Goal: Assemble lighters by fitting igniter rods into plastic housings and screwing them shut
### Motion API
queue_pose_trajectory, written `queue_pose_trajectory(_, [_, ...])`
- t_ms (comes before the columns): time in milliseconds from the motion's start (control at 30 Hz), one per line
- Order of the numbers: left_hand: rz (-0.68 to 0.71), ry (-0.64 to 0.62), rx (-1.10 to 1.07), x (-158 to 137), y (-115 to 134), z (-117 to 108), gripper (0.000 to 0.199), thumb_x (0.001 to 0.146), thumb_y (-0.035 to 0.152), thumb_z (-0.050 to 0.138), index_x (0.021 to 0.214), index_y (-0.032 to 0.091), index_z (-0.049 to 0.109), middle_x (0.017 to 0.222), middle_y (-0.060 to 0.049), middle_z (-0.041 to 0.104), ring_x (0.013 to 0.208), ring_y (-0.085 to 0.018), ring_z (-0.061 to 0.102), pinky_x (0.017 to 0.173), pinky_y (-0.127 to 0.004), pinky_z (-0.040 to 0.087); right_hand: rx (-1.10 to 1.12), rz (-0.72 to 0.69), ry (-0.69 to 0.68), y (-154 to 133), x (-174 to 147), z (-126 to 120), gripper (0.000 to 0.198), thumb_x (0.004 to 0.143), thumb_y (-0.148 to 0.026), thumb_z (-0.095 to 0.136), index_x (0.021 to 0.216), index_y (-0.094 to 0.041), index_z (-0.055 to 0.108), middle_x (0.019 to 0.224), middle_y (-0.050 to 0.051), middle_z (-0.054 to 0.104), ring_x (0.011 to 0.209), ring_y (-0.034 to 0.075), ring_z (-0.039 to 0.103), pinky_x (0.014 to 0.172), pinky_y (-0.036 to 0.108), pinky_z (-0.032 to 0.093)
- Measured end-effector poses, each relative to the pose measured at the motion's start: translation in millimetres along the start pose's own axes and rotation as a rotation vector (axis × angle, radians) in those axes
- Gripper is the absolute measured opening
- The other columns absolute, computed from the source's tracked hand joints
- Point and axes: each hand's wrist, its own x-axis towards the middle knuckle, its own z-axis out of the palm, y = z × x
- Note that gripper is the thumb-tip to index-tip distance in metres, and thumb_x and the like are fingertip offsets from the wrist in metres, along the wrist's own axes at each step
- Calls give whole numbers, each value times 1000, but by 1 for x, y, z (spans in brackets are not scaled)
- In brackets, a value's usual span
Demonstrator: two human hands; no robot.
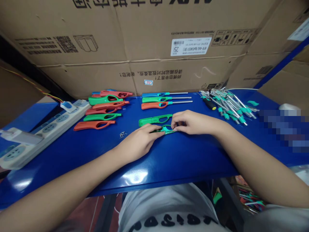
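Low over the blue table, my left hand is closed round the rear of a green lighter half-shell with teal parts in it. My right hand pinches at the front end of that same half-shell; its fingertips partly cover the spot. Just beyond lies another green half-shell, its hollow inner side showing, near my right fingers. Farther back rest three lighters with metal tubes: a blue one, a green one and an orange one.
A pile of metal lighter tubes with teal ends lies at the back right, with a black-handled screwdriver. Orange and green handle shells are stacked left. Small screws lie near my left wrist. A power strip and cardboard wall border the table.
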Motion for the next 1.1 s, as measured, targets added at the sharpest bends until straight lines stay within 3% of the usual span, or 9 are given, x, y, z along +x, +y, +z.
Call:
queue_pose_trajectory(367, [3, -4, -14, 1, 1, 0, 39, 98, 9, 47, 130, 19, 67, 134, -12, 65, 119, -28, 61, 102, -45, 54, 8, 19, -7, -4, 1, 0, 8, 86, -11, 62, 86, -14, 70, 84, 3, 64, 68, 12, 56, 63, 23, 44])
queue_pose_trajectory(533, [3, 0, -38, 0, 0, 0, 38, 99, 10, 47, 130, 20, 67, 133, -12, 65, 118, -28, 61, 101, -46, 54, -4, -15, 72, -1, 0, 2, 16, 88, -11, 58, 100, -16, 68, 98, 6, 65, 79, 14, 60, 69, 25, 47])
queue_pose_trajectory(733, [21, 81, -105, 2, -8, 4, 30, 100, 16, 52, 122, 21, 72, 127, -11, 70, 113, -25, 67, 97, -44, 56, -245, 1, 247, 12, 8, 17, 28, 95, -16, 51, 119, -21, 65, 119, 11, 58, 100, 23, 60, 84, 35, 49])
queue_pose_trajectory(900, [10, 156, -139, 3, -12, 8, 26, 99, 18, 56, 117, 21, 74, 122, -11, 72, 110, -23, 69, 96, -42, 58, -267, 2, 283, 20, 13, 20, 11, 92, -20, 58, 99, -20, 65, 113, 11, 57, 106, 26, 57, 91, 39, 48])
queue_pose_trajectory(1100, [-19, 286, -139, 5, -11, -1, 23, 97, 25, 63, 117, 20, 73, 124, -11, 71, 116, -24, 65, 102, -43, 55, -194, 112, 396, 15, 9, 10, 8, 93, -24, 57, 96, -18, 61, 97, 9, 67, 87, 23, 61, 79, 36, 47])
